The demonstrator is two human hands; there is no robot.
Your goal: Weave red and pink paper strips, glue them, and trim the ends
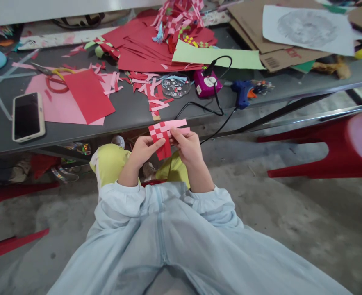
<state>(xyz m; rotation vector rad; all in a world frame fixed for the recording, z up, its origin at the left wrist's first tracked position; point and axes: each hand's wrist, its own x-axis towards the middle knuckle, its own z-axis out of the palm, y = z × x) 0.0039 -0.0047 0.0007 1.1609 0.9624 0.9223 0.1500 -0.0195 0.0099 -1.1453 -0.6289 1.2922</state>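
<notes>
Between my two hands, above my lap and just off the table's front edge, is a woven piece of red and pink paper strips (160, 132). Its upper left part forms a checkerboard. Loose pink strip ends point right, and red ends hang down. My left hand (144, 150) pinches the weave from the left, thumb on its face. On the other side, my right hand (185, 146) grips the pink strips near where they leave the weave. The fingers behind the paper are partly hidden.
On the dark table (2, 133) lie a phone (28, 116), scissors (57, 80), red paper (90, 96), paper scraps (156, 92), a green strip (217, 57), a purple box (208, 84) with a black cord and a blue glue gun (241, 93). Red stools (331, 143) flank me.
</notes>
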